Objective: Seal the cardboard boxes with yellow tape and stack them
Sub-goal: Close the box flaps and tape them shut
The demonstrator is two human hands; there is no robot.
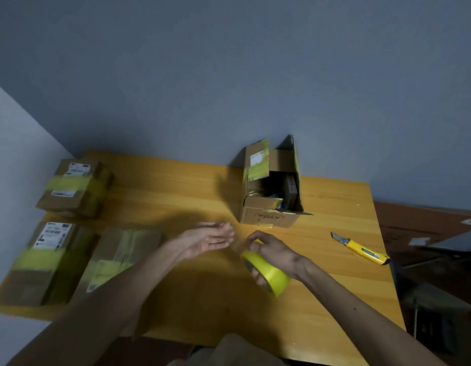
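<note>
Gripping the tape roll (266, 273) in the right hand (274, 252) at the middle of the worktop (176, 186), seemingly picking for its loose end; holding the left hand (210, 239) flat, released, just beside. Leaving the open box (268, 204) near the far edge unsealed; next, probably folding its flaps down before taping.

Setting: a makeshift parcel-packing spot in a plain room. Wooden table (176, 180) set into a corner of bare blue-grey walls (229, 75). Taped, labelled cartons (73, 188) along the left edge. Open carton (266, 215) far centre. Utility knife (361, 248) on the right. Flat brown sheet (414, 220) with stickers on the floor, far right.
</note>
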